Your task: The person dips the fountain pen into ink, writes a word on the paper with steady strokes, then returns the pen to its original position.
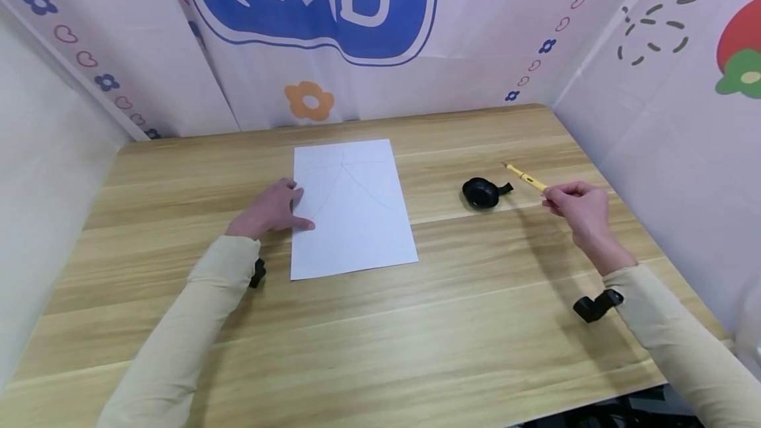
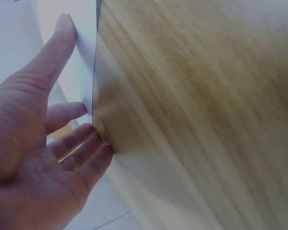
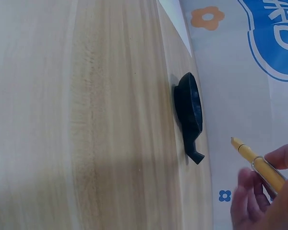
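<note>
A white sheet of paper (image 1: 357, 230) lies on the table, with a few thin lines drawn across its upper half. At its left edge, my left hand (image 1: 270, 209) is spread, thumb and index fingertip resting on the sheet. The left wrist view shows that hand (image 2: 53, 139) with its fingers extended along the paper's edge. My right hand (image 1: 579, 213) pinches a yellow pen (image 1: 526, 178) between thumb and fingers, its dark tip pointing up and to the left above the table. Left of the pen sits a small black dish (image 1: 480, 194) with a short handle (image 3: 194, 152).
The wood-grain table (image 1: 380, 329) meets a printed backdrop (image 1: 475, 84) at the back and a side panel (image 1: 642, 124) at the right. Black wrist cameras (image 1: 597, 306) hang from both sleeves. Dark items (image 1: 624, 411) show below the front right edge.
</note>
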